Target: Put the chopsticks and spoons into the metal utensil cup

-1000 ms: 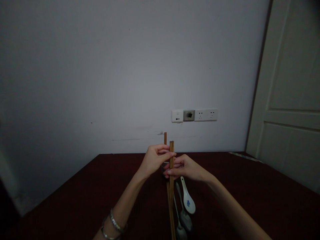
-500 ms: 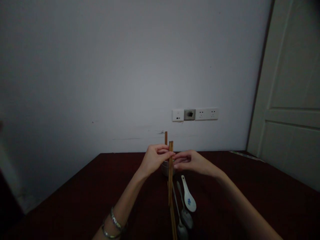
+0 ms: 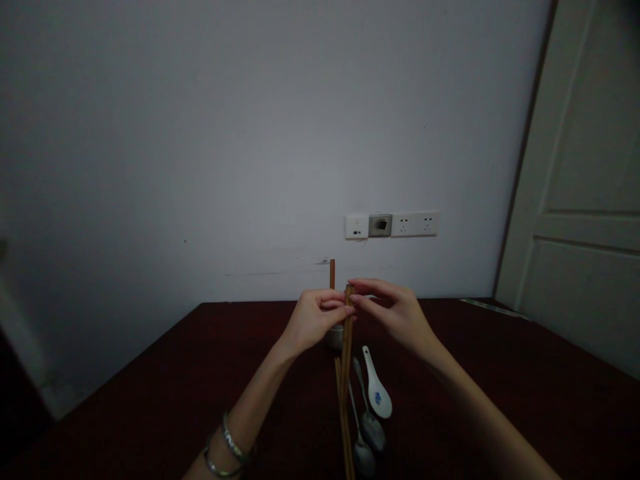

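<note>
A home is suggested by the panelled door [image 3: 590, 167], wall sockets [image 3: 415, 225], wooden chopsticks [image 3: 347, 343] and porcelain soup spoon [image 3: 379, 397].

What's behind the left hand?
Above the left hand, at least one upright chopstick; below it, part of a cup. The hand covers the stretch between, so whether the chopstick stands in the cup is hidden.

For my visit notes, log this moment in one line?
left hand: pinching chopsticks; right hand: at their top end; nearby: porcelain spoon, two metal spoons
</note>
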Motion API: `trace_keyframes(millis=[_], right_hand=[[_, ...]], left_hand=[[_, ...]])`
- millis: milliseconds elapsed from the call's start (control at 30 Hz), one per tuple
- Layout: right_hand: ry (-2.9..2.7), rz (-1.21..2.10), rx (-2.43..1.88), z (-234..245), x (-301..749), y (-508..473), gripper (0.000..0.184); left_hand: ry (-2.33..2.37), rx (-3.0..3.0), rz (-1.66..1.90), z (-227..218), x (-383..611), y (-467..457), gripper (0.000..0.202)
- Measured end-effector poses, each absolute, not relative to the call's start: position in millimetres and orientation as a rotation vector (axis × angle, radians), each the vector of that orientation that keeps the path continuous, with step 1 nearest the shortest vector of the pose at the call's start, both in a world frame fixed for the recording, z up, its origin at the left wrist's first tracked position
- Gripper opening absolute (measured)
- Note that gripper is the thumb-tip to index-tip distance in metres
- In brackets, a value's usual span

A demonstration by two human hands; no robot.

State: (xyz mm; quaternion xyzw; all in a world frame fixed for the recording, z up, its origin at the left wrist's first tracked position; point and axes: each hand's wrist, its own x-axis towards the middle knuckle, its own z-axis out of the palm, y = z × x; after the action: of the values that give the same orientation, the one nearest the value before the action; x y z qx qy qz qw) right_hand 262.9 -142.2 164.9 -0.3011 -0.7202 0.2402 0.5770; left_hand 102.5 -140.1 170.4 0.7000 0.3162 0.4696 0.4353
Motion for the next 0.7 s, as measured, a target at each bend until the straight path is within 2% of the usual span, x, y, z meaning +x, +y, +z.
trace_keyframes(millis=[700], right_hand=[[-1.663,0.611,-0.711,166.6,266.2,-143.4,0.026]], left_hand=[[0.732,1.673,1.124,168.8,104.2,-145.5,0.024]])
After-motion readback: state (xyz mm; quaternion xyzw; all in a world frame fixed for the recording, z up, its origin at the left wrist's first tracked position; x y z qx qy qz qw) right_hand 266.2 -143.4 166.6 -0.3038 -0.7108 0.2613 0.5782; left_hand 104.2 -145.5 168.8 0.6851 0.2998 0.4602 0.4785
